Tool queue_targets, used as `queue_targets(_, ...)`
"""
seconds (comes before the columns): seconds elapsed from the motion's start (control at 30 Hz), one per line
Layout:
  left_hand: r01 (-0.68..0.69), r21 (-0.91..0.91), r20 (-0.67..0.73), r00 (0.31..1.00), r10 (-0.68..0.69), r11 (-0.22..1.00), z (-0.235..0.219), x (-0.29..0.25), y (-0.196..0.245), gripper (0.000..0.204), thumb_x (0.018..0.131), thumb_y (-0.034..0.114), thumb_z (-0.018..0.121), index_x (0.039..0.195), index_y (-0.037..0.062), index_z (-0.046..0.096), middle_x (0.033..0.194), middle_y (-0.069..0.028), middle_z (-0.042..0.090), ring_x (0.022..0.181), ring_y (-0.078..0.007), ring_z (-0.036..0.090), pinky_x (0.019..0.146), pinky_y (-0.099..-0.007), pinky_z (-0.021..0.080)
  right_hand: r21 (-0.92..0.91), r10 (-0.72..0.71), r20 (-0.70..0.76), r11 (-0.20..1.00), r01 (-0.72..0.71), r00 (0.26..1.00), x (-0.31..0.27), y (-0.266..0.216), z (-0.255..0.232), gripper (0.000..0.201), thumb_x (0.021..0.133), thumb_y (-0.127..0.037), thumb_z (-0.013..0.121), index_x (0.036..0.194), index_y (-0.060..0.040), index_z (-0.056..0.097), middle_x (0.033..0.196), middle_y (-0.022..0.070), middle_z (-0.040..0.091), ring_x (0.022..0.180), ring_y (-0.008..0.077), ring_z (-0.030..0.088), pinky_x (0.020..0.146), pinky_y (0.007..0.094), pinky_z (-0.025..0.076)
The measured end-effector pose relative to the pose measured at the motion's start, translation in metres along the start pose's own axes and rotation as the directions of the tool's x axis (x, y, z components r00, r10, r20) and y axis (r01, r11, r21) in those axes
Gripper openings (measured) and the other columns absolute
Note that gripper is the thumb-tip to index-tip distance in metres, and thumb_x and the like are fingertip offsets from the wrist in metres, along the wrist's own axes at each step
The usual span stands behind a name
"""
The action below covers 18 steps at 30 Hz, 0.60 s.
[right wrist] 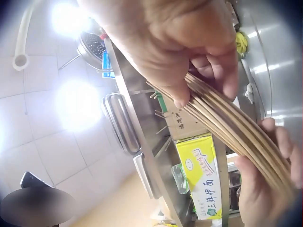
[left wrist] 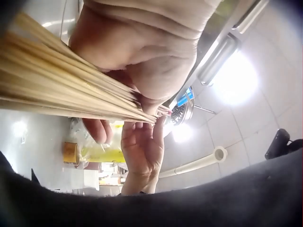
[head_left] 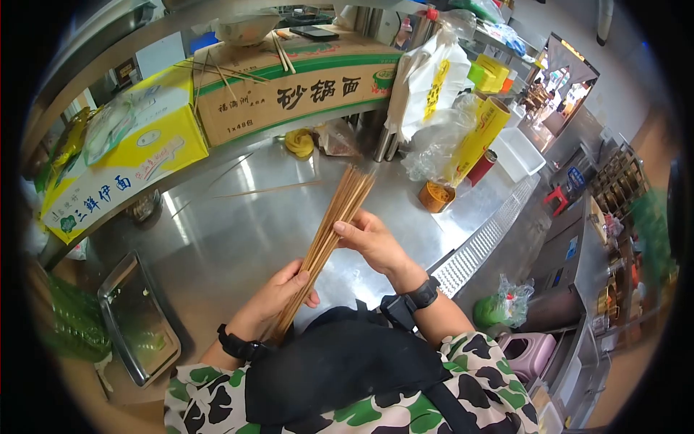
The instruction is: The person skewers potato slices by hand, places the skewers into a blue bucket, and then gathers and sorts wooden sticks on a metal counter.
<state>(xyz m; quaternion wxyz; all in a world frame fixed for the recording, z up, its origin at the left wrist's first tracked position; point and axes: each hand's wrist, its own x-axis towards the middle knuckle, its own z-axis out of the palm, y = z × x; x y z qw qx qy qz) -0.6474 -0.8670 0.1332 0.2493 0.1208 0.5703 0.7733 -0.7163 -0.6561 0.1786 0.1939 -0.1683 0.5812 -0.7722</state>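
Note:
A thick bundle of long, thin bamboo skewers [head_left: 345, 199] is held between both hands over the steel counter [head_left: 246, 239], slanting up and away from the body. Lower down the bundle, my left hand [head_left: 288, 288] grips it with the thumb across the front. My right hand [head_left: 372, 244] holds it higher up, thumb pressed along the near side. In the right wrist view, the skewers [right wrist: 236, 132] fan slightly between the two hands. The left wrist view shows the skewers [left wrist: 71, 85] running under the left palm. A few loose skewers [head_left: 267, 189] lie on the counter behind.
A brown carton [head_left: 253, 108] and a yellow-white carton [head_left: 123, 159] stand on the shelf at the back. An empty metal tray [head_left: 141, 318] is at left. To the right are a yellow film-roll box [head_left: 481, 134], an open can [head_left: 437, 197] and a white plastic tub [head_left: 517, 155].

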Motion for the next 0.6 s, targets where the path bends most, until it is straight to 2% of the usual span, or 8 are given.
queue_targets(0.07,0.06,-0.091,0.033,0.998,-0.057,0.994,-0.001,-0.002,-0.008,0.035,0.097,0.032,0.041,0.115,0.002,0.044,0.091,-0.0059,0.053,0.068,-0.0132,0.057,0.063,-0.0269,0.05,0.023,0.027,0.003,0.999,-0.027,1.0,-0.002,0.008,-0.003,0.036,0.09,-0.027,0.059,0.115,-0.0031,0.053,0.105,0.0047,0.06,0.095,0.0134,0.058,0.083,0.0295,0.049)
queue_targets(0.17,0.082,-0.1,0.029,0.996,-0.079,0.992,-0.001,-0.006,-0.015,0.034,0.097,0.031,0.041,0.114,0.0019,0.045,0.089,-0.0064,0.054,0.068,-0.0129,0.057,0.062,-0.0263,0.05,0.034,0.054,0.011,0.998,-0.055,0.998,-0.005,0.019,-0.007,0.037,0.09,-0.028,0.058,0.117,-0.0032,0.052,0.107,0.0048,0.06,0.098,0.0137,0.058,0.085,0.0297,0.049)
queue_targets(0.37,0.027,-0.113,-0.032,0.999,-0.031,0.993,0.002,-0.012,-0.027,0.033,0.097,0.031,0.041,0.111,0.002,0.046,0.088,-0.0083,0.057,0.069,-0.0133,0.058,0.063,-0.0264,0.05,0.054,0.082,0.017,0.995,-0.083,0.996,-0.015,0.025,-0.008,0.037,0.091,-0.028,0.057,0.117,-0.0027,0.051,0.109,0.0044,0.059,0.101,0.013,0.056,0.089,0.0305,0.047)
queue_targets(0.6,0.032,-0.074,-0.044,0.998,-0.036,0.997,0.006,-0.013,-0.029,0.031,0.097,0.029,0.042,0.111,0.002,0.046,0.089,-0.009,0.058,0.071,-0.0134,0.058,0.066,-0.0267,0.051,0.035,0.065,0.024,0.997,-0.066,0.998,-0.022,0.023,-0.005,0.039,0.091,-0.027,0.057,0.12,-0.0025,0.049,0.111,0.0048,0.058,0.102,0.0137,0.056,0.09,0.032,0.046)
